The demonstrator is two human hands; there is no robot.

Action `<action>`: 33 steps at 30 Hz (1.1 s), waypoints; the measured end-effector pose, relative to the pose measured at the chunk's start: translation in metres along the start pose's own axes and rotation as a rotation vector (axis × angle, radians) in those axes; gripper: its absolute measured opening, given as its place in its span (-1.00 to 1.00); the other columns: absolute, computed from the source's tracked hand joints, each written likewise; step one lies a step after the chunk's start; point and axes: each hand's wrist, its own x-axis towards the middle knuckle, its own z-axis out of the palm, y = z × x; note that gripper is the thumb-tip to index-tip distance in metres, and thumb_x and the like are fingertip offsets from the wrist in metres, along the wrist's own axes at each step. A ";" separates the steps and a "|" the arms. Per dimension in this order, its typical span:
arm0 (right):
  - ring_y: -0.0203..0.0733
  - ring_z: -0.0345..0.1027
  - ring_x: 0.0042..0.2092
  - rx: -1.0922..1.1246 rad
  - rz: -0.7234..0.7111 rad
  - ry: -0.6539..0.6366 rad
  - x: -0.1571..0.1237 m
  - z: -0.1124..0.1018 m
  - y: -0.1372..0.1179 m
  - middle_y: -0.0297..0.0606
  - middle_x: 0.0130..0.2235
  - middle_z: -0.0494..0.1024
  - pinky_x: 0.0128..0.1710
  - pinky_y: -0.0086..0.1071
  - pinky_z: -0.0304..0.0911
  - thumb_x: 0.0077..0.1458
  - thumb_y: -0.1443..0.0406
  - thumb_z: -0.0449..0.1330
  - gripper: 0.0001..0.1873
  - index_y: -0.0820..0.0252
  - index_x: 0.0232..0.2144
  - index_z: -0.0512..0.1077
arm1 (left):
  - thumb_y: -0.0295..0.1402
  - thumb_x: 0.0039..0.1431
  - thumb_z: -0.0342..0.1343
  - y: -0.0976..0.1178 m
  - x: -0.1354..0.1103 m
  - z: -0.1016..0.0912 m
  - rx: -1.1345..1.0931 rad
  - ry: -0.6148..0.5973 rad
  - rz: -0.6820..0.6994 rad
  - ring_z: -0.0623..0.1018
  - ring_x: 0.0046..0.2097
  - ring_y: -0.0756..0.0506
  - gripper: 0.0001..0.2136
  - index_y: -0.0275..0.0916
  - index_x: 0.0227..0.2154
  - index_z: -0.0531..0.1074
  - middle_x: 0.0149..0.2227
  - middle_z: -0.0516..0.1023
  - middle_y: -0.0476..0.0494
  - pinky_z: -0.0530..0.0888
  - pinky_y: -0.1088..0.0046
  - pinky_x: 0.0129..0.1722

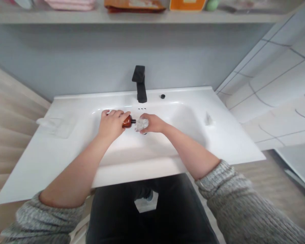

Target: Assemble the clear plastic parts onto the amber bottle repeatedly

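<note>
My left hand [112, 122] is closed around an amber bottle [127, 121] over the sink basin. The bottle lies on its side in the grip, its black neck [133, 121] pointing right. Facing that neck, my right hand [154, 123] grips a whitish, partly see-through thing [141, 124]; whether it is a crumpled wipe or clear plastic I cannot tell. The neck is at or against this thing. The white sink [167, 142] lies beneath both hands, its drain mostly hidden by the right one.
A black faucet [140, 84] rises behind the hands, with a small black knob [163, 96] to its right. On the left counter lies a pale packet [57, 127], on the right a small whitish object [208, 118]. A shelf [132, 18] with several packages hangs above.
</note>
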 end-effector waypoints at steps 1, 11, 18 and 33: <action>0.01 0.64 -0.05 0.016 0.001 -0.003 0.000 0.000 0.000 -0.29 -0.06 0.73 -0.03 -0.25 0.48 -0.09 0.23 0.64 -0.33 0.09 0.08 0.55 | -0.41 0.20 0.26 0.000 0.000 0.000 0.000 -0.001 -0.001 0.53 0.26 -0.47 -0.35 0.01 0.38 0.48 0.21 0.65 -0.32 0.18 -0.18 0.34; -0.01 0.63 -0.06 0.015 0.003 0.006 0.001 0.002 0.001 -0.26 -0.05 0.74 -0.03 -0.26 0.45 -0.10 0.23 0.64 -0.33 0.12 0.07 0.56 | -0.41 0.19 0.26 0.000 0.000 0.001 -0.005 0.006 0.007 0.52 0.26 -0.48 -0.34 0.01 0.38 0.47 0.20 0.64 -0.34 0.17 -0.19 0.32; 0.02 0.63 -0.02 0.003 0.002 0.015 0.002 0.003 0.003 -0.24 -0.04 0.73 -0.01 -0.24 0.46 -0.12 0.23 0.65 -0.31 0.12 0.07 0.56 | -0.42 0.18 0.26 0.000 0.000 0.000 -0.008 0.011 0.015 0.53 0.25 -0.48 -0.34 0.00 0.38 0.48 0.19 0.65 -0.35 0.18 -0.20 0.31; 0.01 0.62 -0.01 -0.022 0.022 0.003 0.000 0.001 -0.002 -0.23 -0.02 0.73 0.02 -0.24 0.44 -0.10 0.22 0.64 -0.27 0.14 0.12 0.55 | -0.39 0.20 0.27 0.001 0.000 -0.001 -0.025 0.003 0.005 0.52 0.27 -0.48 -0.34 0.02 0.39 0.47 0.21 0.64 -0.34 0.17 -0.19 0.32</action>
